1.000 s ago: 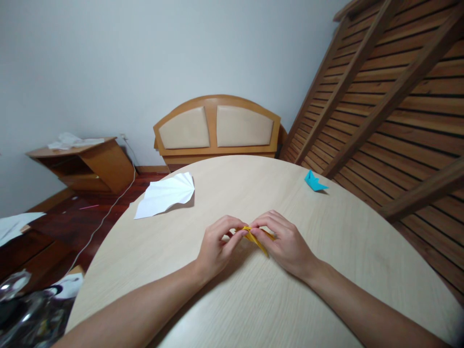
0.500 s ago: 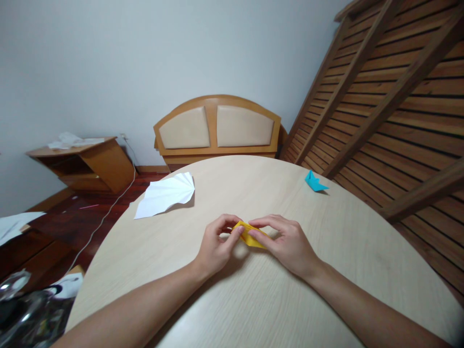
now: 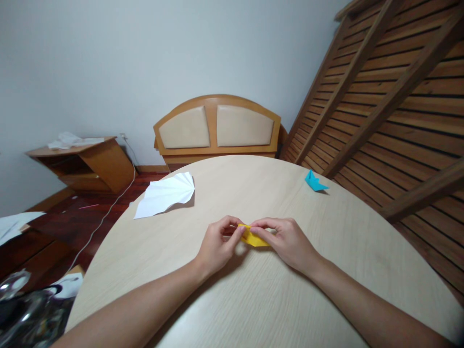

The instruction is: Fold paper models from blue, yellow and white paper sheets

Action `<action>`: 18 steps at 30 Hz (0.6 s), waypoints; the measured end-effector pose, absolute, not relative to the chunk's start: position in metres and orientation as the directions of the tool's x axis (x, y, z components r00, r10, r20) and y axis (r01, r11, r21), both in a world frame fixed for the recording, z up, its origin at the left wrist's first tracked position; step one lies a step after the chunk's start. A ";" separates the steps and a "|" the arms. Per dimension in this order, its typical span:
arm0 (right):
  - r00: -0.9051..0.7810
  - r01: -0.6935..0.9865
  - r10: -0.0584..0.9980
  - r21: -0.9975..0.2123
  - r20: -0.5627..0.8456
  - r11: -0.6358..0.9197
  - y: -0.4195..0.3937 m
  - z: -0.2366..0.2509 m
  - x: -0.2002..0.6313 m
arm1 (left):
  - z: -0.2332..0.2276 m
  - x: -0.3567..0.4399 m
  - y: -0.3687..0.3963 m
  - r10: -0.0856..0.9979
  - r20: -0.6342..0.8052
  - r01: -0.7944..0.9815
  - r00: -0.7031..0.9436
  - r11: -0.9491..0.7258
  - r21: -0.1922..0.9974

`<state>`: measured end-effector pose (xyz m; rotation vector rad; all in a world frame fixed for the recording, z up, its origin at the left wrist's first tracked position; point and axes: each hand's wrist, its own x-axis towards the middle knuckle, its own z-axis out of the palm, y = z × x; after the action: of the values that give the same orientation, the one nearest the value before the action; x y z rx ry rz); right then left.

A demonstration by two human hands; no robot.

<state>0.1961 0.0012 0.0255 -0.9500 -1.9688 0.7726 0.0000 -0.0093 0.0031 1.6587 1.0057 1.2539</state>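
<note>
Between my two hands is a small piece of folded yellow paper, held just above the round wooden table. My left hand pinches its left end between thumb and fingers. The thumb and index finger of my right hand are closed on its upper right side. My fingers hide parts of the paper, so its full shape does not show. Farther back on the right sits a blue folded paper boat. At the back left lies a white creased sheet of paper, partly fanned.
A padded wooden headboard stands past the table's far edge. Slatted wooden boards lean on the right. To the left are a low wooden cabinet with papers, a white cable on the floor, and plastic-looking clutter.
The yellow paper has shifted slightly to the right and lies flatter in my fingers. Both hands keep their pinch, with the fingertips a little closer together.
</note>
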 end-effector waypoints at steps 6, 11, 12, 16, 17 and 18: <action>-0.355 0.345 0.865 -0.810 0.355 0.474 0.005 0.023 0.199 | 0.003 -0.002 -0.007 0.918 0.349 0.191 0.190 -0.383 0.904; -0.360 0.375 0.867 -0.797 0.345 0.473 0.006 0.026 0.200 | 0.001 -0.001 -0.007 0.929 0.321 0.222 0.185 -0.358 0.907; -0.383 0.402 0.850 -0.764 0.361 0.505 0.006 0.027 0.201 | 0.001 -0.001 -0.008 0.923 0.318 0.269 0.217 -0.370 0.889; -0.472 0.494 0.765 -0.587 0.438 0.641 0.004 0.029 0.201 | 0.004 -0.003 -0.013 0.884 0.334 0.438 0.327 -0.455 0.775; -0.462 0.501 0.762 -0.576 0.453 0.646 0.004 0.029 0.202 | 0.004 -0.003 -0.014 0.886 0.335 0.437 0.320 -0.452 0.778; -0.428 0.501 0.775 -0.592 0.464 0.631 0.004 0.028 0.201 | 0.005 -0.002 -0.014 0.896 0.332 0.416 0.295 -0.434 0.799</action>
<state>0.2015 0.0042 0.0279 -0.9934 -2.1163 0.4769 -0.0022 -0.0136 0.0051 1.9814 1.1657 1.0596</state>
